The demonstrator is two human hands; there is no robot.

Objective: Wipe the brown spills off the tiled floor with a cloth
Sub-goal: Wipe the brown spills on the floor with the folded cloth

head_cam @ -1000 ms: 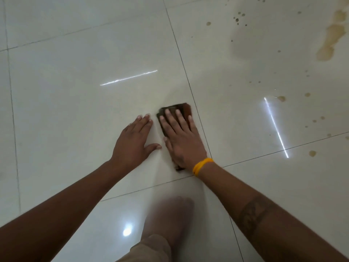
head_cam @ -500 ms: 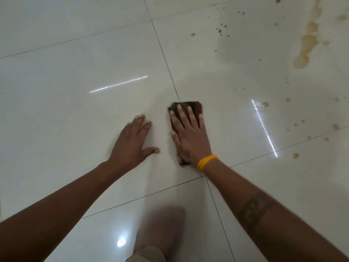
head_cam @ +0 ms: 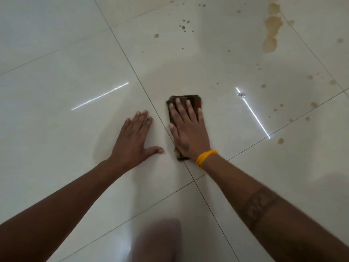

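Note:
A folded dark brown cloth (head_cam: 196, 102) lies flat on the glossy white tiled floor (head_cam: 56, 91), just right of a grout line. My right hand (head_cam: 188, 129) presses on it with straight fingers and covers most of it; a yellow band circles that wrist. My left hand (head_cam: 135, 139) rests flat on the bare tile to the left of the cloth, fingers spread, holding nothing. A long brown spill (head_cam: 272, 31) stains the floor at the far right. Several small brown drops (head_cam: 184, 27) dot the tile beyond the cloth, and more drops (head_cam: 280, 140) lie to its right.
Two bright streaks of reflected light (head_cam: 253, 112) cross the tiles. My blurred knee (head_cam: 158, 241) shows at the bottom middle. Grout lines run diagonally between the large tiles.
My right hand has slid the cloth to the right, across the grout line onto the stained tile. My left hand has stayed planted on the floor.

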